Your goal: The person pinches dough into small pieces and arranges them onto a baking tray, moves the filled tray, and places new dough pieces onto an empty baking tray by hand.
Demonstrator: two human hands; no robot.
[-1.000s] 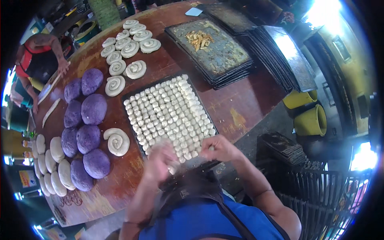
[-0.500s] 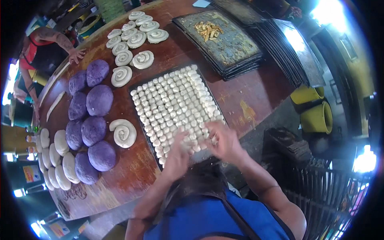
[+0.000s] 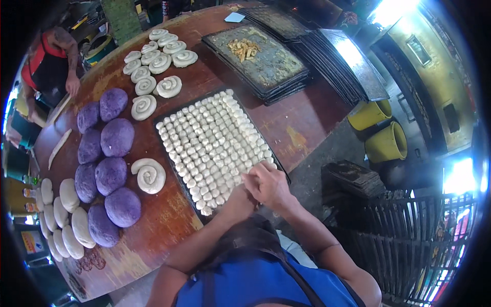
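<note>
Left hand (image 3: 244, 201) moved in beside right hand (image 3: 269, 185), near edge of black tray (image 3: 284, 174). Right fingers curled, left hidden; can't tell if pinching. Risk: low knuckles squashing dough balls (image 3: 208, 144).

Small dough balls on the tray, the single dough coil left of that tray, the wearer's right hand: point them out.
Small dough balls (image 3: 212, 146): head view, middle of the rows.
Single dough coil (image 3: 151, 176): head view, centre of its spiral.
Right hand (image 3: 268, 186): head view, back of the hand.

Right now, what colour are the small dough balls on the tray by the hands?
The dough balls are creamy white, best seen in the head view.
</note>
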